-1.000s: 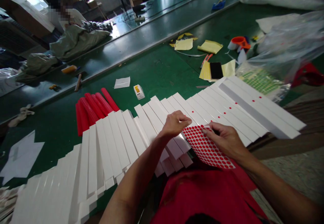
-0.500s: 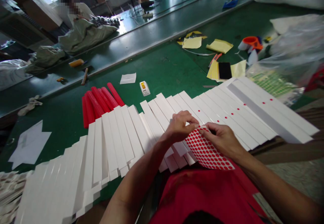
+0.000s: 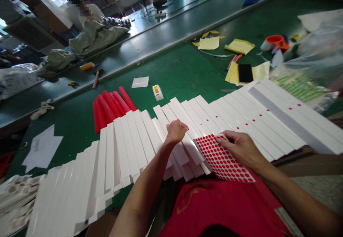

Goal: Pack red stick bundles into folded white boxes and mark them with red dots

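The right hand (image 3: 239,147) is holding a sheet of red dot stickers (image 3: 223,158), pinching it near its upper edge. The sheet hangs down and toward the person, with its lower edge just above the red shirt (image 3: 214,208). The left hand (image 3: 175,131) sits just left of the sheet, not touching it, with its fingers bunched over a fan of overlapping white strips (image 3: 128,147). Whether those fingers pinch anything small cannot be told. The fan sweeps across the green tabletop (image 3: 182,69) from the near left, past the hands, to the right. The strips right of the sheet carry small red dots (image 3: 247,120) in spaced lines, and a grey band (image 3: 284,120) crosses the rightmost strips. Beyond the fan on the left lies a bunch of red strips (image 3: 109,110), with a white paper (image 3: 139,82) and a small white-and-yellow device (image 3: 158,92) farther on. Toward the far right are yellow sheets (image 3: 239,46), a black pad (image 3: 245,73) and a clear plastic bag (image 3: 308,65). At the far left, a co-worker (image 3: 88,12) sits behind a grey-green sack (image 3: 96,39), on the other side of a second tabletop.
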A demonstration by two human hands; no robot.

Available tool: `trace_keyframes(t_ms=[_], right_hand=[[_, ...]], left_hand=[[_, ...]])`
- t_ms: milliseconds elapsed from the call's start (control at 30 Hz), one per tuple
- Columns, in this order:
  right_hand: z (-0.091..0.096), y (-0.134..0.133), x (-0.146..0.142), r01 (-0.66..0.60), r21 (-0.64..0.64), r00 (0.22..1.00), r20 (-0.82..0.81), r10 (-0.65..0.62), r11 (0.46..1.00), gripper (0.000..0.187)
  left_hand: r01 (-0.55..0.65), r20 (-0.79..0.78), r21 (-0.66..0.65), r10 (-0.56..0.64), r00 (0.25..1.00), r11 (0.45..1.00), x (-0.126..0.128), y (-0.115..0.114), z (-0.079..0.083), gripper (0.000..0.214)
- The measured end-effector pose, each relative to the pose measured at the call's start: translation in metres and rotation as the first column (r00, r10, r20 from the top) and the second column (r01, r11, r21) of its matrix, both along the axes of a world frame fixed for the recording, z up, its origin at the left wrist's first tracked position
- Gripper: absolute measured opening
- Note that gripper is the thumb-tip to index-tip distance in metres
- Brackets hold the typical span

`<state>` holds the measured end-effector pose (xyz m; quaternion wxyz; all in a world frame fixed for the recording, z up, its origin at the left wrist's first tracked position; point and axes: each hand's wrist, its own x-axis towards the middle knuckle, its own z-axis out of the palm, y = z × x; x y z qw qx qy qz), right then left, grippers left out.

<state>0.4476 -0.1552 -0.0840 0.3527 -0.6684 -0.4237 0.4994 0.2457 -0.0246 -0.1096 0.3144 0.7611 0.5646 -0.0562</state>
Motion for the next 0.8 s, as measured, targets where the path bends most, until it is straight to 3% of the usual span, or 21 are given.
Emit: trace_keyframes(t_ms=[267, 367, 467, 633, 800], right_hand=[[-0.002, 0.002, -0.001, 0.014, -0.038, 1.000, -0.023, -0.014, 0.999, 0.034], [0.000, 0.004, -0.002, 0.014, -0.016, 1.000, -0.005, -0.014, 1.000, 0.036], [0.002, 0.008, -0.004, 0.001, 0.019, 1.000, 0.017, -0.002, 1.000, 0.038], [-0.001, 0.014, -0.007, -0.024, -0.017, 0.999, -0.032, 0.024, 1.000, 0.037], [-0.005, 0.016, -0.010, -0.023, -0.022, 0.999, -0.042, 0.023, 0.999, 0.035]], left_hand=[[-0.001, -0.093, 0.213, 0.021, 0.995, 0.977, 0.014, -0.007, -0.017, 0.028], [-0.028, -0.086, 0.290, 0.056, 0.995, 0.957, 0.015, -0.012, -0.014, 0.021], [-0.085, -0.048, 0.340, 0.107, 0.993, 0.936, 0.014, -0.015, -0.006, 0.030], [-0.002, 0.132, 0.248, -0.032, 0.991, 0.969, 0.015, -0.021, 0.007, 0.020], [0.107, 0.319, 0.191, -0.165, 0.933, 0.976, 0.016, -0.026, 0.014, 0.016]])
